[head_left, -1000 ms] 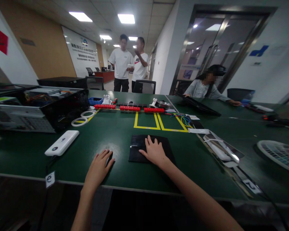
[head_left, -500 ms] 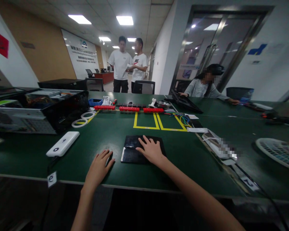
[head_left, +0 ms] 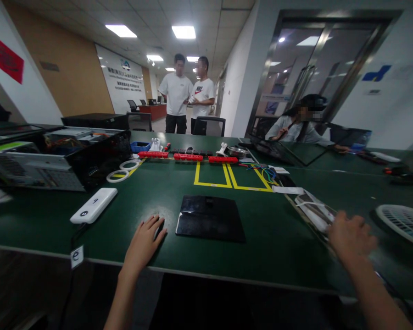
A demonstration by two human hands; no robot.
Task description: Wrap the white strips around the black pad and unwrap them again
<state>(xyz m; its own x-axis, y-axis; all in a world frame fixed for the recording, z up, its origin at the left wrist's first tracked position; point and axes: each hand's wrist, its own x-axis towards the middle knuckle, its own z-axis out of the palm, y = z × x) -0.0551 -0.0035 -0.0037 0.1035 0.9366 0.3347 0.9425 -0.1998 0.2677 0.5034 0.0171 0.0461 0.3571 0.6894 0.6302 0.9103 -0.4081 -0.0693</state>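
My left hand (head_left: 145,242) lies flat on the green table (head_left: 271,238) near its front edge, fingers stretched out and holding nothing. Just to its right a flat black panel (head_left: 209,217) rests on the table, untouched. My right hand (head_left: 351,236) is far to the right, knuckles up and fingers curled down over a white object in a clear bag (head_left: 315,213) at the seam between two tables. Whether those fingers grip it is hidden.
A white power bank (head_left: 94,205) lies at the left, beside an open computer case (head_left: 55,158). Yellow tape boxes (head_left: 230,176), red strips (head_left: 189,157) and white tape rolls (head_left: 124,170) sit farther back. A white fan (head_left: 404,222) is at the right. One person sits behind; two stand.
My right hand has left the black panel and swung far right to the bagged white object. The panel now lies bare. My left hand has stayed put.
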